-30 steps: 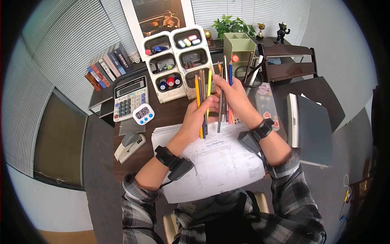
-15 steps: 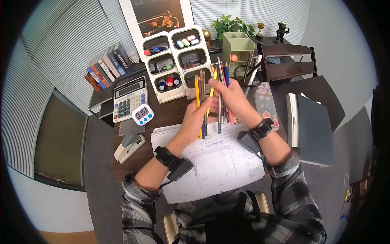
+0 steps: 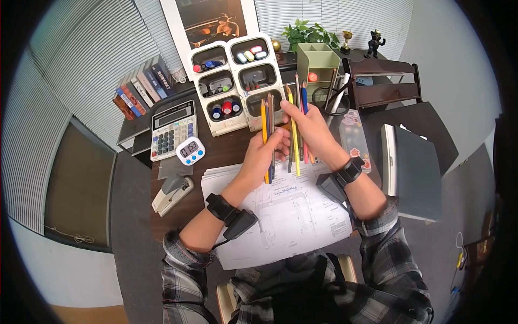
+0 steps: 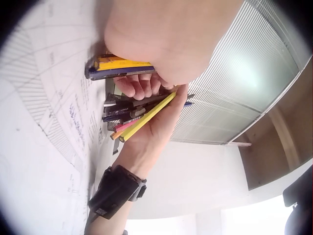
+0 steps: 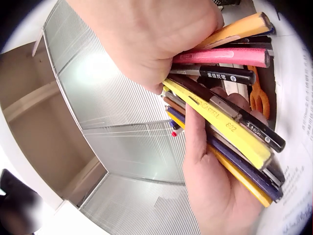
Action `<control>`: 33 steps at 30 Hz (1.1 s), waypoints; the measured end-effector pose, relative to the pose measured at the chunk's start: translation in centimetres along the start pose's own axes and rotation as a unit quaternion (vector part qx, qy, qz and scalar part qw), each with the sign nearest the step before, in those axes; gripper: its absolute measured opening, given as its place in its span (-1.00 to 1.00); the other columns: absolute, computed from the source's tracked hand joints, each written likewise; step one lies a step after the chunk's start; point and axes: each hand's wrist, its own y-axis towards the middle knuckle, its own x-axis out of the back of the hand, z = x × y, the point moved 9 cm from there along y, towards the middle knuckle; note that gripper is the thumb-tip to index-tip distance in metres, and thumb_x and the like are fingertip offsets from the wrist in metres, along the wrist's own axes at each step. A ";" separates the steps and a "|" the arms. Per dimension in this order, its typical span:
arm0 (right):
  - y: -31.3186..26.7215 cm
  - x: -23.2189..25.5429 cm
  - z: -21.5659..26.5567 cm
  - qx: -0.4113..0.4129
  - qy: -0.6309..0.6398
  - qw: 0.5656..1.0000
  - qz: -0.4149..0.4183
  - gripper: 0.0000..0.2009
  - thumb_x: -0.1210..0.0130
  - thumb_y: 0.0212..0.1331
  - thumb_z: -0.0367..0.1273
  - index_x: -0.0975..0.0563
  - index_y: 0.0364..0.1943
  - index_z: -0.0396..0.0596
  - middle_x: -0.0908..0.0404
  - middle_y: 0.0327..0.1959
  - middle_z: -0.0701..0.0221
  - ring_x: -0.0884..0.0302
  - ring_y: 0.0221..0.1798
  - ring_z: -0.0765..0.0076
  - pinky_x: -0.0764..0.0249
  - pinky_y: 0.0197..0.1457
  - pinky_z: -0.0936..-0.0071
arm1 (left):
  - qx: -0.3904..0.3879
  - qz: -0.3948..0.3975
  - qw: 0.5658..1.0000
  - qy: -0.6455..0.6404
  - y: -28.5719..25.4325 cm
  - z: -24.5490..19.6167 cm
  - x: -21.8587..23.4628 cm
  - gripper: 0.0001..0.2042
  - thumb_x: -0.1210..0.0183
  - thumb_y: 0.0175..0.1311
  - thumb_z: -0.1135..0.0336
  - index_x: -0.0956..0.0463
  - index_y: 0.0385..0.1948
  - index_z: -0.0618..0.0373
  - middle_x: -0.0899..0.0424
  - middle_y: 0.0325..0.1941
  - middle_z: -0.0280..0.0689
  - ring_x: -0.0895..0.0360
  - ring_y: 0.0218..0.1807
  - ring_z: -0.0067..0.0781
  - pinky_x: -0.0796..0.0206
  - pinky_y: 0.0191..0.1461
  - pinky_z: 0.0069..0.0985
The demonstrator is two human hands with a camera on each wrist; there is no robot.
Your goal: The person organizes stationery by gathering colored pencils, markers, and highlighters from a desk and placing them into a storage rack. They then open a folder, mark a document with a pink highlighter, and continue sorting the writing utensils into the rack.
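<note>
Both hands hold upright bunches of pencils above the papers [image 3: 280,216]. The left hand [image 3: 259,156] grips a few, among them an orange-yellow pencil [image 3: 264,116] and dark ones; the dark blue one [image 5: 244,166] shows in the right wrist view. In the right hand [image 3: 313,129] is a bunch with a yellow pencil [image 3: 294,135], a blue pencil [image 3: 304,100], a pink one [image 5: 225,57] and black ones. The yellow pencil lies under the right thumb, on the side facing the left hand. The left fingertips are close to the right-hand bunch; whether they touch it, I cannot tell.
Behind the hands stands a white organizer [image 3: 233,81] with markers and erasers. A calculator [image 3: 172,129], timer [image 3: 190,151] and stapler [image 3: 172,194] lie at left. At right are a mesh cup [image 3: 337,105], a sticker-covered case [image 3: 353,140] and a dark binder [image 3: 415,173]; a green holder [image 3: 319,56] stands behind.
The yellow pencil has moved right, from beside the left-hand bunch to the right-hand bunch, under the right thumb. The left thumb no longer lies against it.
</note>
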 end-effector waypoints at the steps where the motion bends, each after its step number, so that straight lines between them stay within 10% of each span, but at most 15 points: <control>1: 0.1 -0.1 -0.3 -0.011 0.008 1.000 0.002 -0.70 -0.14 0.38 -0.18 -0.47 -0.31 -0.18 -0.55 -0.47 0.42 -0.48 -0.60 0.55 -0.44 -0.59 0.53 | 0.007 0.019 1.000 -0.006 0.0 0.1 -0.3 -0.71 -0.02 0.51 0.15 -0.52 -0.14 0.24 -0.57 -0.32 -0.33 -0.49 -0.34 -0.57 -0.36 -0.30 -0.59; 20: -1.0 -1.9 0.5 -0.029 0.016 0.997 0.074 -0.80 -0.09 0.35 -0.37 -0.44 -0.11 -0.24 -0.60 -0.49 0.27 -0.57 -0.65 0.32 -0.55 -0.63 0.37 | 0.014 0.007 1.000 0.025 0.0 0.5 -0.2 -0.68 -0.05 0.49 0.07 -0.48 -0.33 0.16 -0.52 -0.48 -0.37 -0.42 -0.50 -0.61 -0.28 -0.39 -0.62; 33: -0.1 -0.8 -0.6 -0.026 -0.012 0.998 0.053 -0.78 -0.15 0.30 -0.36 -0.56 -0.11 -0.22 -0.62 -0.32 0.43 -0.49 -0.30 0.64 -0.46 -0.20 0.56 | 0.030 0.009 0.999 0.019 -0.4 0.0 -0.4 -0.61 0.00 0.51 0.03 -0.42 -0.46 0.16 -0.46 -0.59 -0.35 -0.37 -0.62 -0.61 -0.15 -0.58 -0.64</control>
